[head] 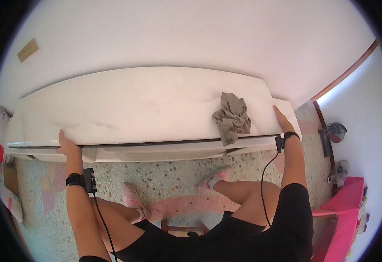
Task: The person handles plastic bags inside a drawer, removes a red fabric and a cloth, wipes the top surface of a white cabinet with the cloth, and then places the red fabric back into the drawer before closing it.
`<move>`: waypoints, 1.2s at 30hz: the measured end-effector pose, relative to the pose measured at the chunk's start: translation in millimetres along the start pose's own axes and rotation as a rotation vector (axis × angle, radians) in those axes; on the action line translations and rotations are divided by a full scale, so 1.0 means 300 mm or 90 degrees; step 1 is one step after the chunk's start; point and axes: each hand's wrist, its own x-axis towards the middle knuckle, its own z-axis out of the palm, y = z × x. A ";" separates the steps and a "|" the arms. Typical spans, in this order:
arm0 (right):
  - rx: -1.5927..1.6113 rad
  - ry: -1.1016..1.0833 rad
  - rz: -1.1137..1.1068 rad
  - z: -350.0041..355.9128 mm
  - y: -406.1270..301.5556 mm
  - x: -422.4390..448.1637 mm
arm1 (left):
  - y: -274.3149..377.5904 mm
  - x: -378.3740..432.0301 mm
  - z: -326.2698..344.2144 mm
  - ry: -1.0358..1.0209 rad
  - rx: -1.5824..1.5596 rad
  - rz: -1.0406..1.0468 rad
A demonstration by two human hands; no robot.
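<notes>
Before me lies a long white marble-look top (145, 104) with faint grey veins and a dark strip along its front edge. My left hand (69, 145) grips that front edge near the left end, thumb on top and the other fingers hidden below. At the right end, my right hand (282, 120) holds the side of the top, its fingers partly out of sight. A crumpled grey-brown cloth (233, 118) rests on the top near my right hand, one corner hanging over the front edge.
White cabinet fronts (164, 155) show under the top, which stands along a white wall (191, 32). My legs straddle a small wooden stool (182, 228) on the terrazzo floor (178, 178). Two fans (340, 172) and a pink piece of furniture (341, 209) are at right. Cables hang from both wrists.
</notes>
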 end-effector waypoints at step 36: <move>0.043 0.029 -0.114 -0.197 0.279 0.056 | -0.103 -0.009 0.026 -0.085 -0.129 0.015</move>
